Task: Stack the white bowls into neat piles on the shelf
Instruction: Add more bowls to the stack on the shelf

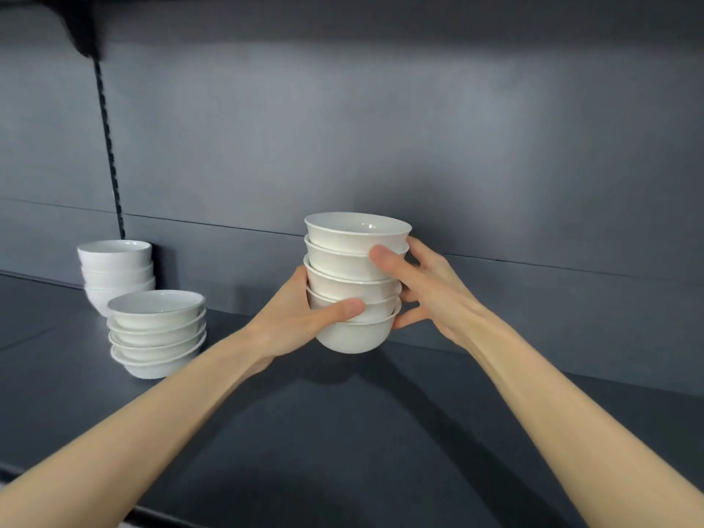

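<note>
While clasped from both sides, kept from tipping only by grip: fingers [383, 258] of right hand [430, 287] curled round the upper bowls of a five-bowl stack [352, 276], thumb pressed on the front; left hand [293, 322] curled round the lower bowls, thumb across them. Upright, mid-shelf, well right of two standing piles. Likely trouble: rims nested a little unevenly, so could slide or topple if tilted, or chip if set down hard on the shelf [343, 432]. Near pile [158, 333] slightly askew; far pile [116, 272] behind it, by the back panel [381, 127]. Hidden: fingertips behind the bowls. Unclear: whether resting on the shelf or held just above it.
</note>
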`<control>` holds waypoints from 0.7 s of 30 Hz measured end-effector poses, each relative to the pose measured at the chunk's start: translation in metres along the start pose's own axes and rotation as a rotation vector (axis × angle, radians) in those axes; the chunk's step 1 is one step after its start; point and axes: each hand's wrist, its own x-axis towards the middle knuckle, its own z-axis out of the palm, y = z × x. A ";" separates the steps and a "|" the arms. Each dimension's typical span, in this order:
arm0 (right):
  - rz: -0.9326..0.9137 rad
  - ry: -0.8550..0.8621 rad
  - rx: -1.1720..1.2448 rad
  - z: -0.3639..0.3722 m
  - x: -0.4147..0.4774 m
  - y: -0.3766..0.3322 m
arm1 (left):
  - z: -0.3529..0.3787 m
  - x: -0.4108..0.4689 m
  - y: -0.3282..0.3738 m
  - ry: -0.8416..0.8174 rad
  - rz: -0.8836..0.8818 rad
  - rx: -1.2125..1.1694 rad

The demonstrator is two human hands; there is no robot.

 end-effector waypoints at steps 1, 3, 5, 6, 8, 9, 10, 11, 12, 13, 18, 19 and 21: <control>-0.012 -0.004 0.000 0.014 -0.003 -0.010 | -0.013 -0.009 0.007 0.013 0.006 0.009; -0.035 -0.013 0.005 0.045 -0.009 -0.028 | -0.042 -0.030 0.019 0.038 0.012 0.028; -0.057 -0.024 0.015 0.082 -0.015 -0.043 | -0.075 -0.054 0.027 0.077 0.007 0.034; -0.062 -0.031 0.021 0.102 -0.017 -0.049 | -0.093 -0.067 0.030 0.096 0.002 0.042; -0.051 -0.054 0.037 0.146 -0.022 -0.060 | -0.130 -0.095 0.035 0.116 -0.013 0.083; -0.042 -0.069 0.045 0.169 -0.023 -0.063 | -0.149 -0.109 0.038 0.120 -0.024 0.103; -0.037 -0.088 0.053 0.193 -0.024 -0.066 | -0.169 -0.124 0.038 0.123 -0.030 0.113; -0.035 -0.107 0.060 0.216 -0.025 -0.068 | -0.188 -0.138 0.038 0.131 -0.040 0.115; -0.033 -0.123 0.069 0.239 -0.024 -0.070 | -0.208 -0.151 0.037 0.142 -0.052 0.115; -0.028 -0.136 0.078 0.261 -0.023 -0.071 | -0.228 -0.163 0.035 0.159 -0.068 0.117; -0.017 -0.205 0.130 0.353 -0.003 -0.082 | -0.313 -0.200 0.031 0.207 -0.120 0.150; -0.018 -0.218 0.131 0.368 0.004 -0.085 | -0.329 -0.203 0.028 0.224 -0.125 0.148; -0.026 -0.242 0.118 0.398 0.021 -0.090 | -0.360 -0.207 0.022 0.255 -0.120 0.145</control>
